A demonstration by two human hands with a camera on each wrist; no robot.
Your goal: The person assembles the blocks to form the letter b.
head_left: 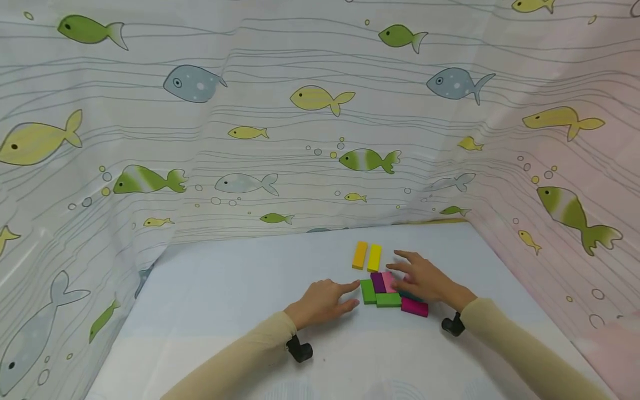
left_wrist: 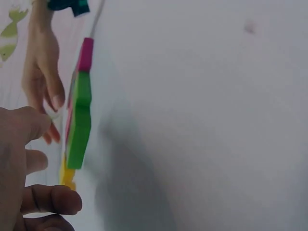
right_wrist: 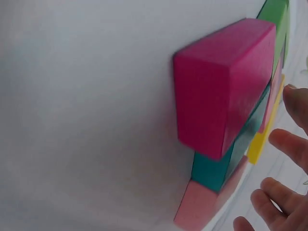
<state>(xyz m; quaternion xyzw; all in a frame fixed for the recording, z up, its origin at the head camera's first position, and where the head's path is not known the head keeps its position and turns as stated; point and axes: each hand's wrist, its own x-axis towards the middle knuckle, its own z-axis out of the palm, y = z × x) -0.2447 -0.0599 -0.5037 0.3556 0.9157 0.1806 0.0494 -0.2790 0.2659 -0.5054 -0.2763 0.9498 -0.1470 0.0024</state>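
Several coloured wooden-looking blocks lie close together on the white table: an upright-lying green block (head_left: 368, 292), a crosswise green block (head_left: 388, 300), a purple block (head_left: 378, 283), a pink block (head_left: 388, 281) and a magenta block (head_left: 414, 307). My left hand (head_left: 324, 303) is beside the cluster, its index finger reaching to the left green block; whether it touches cannot be told. Over the cluster's right side, my right hand (head_left: 425, 279) has its fingers spread, holding nothing. It partly hides a teal block (right_wrist: 211, 168) and another pink block (right_wrist: 196, 204).
An orange-yellow block (head_left: 359, 255) and a yellow block (head_left: 374, 258) lie side by side just behind the cluster. A fish-patterned curtain (head_left: 300, 155) surrounds the white table (head_left: 240, 289) at the back and both sides.
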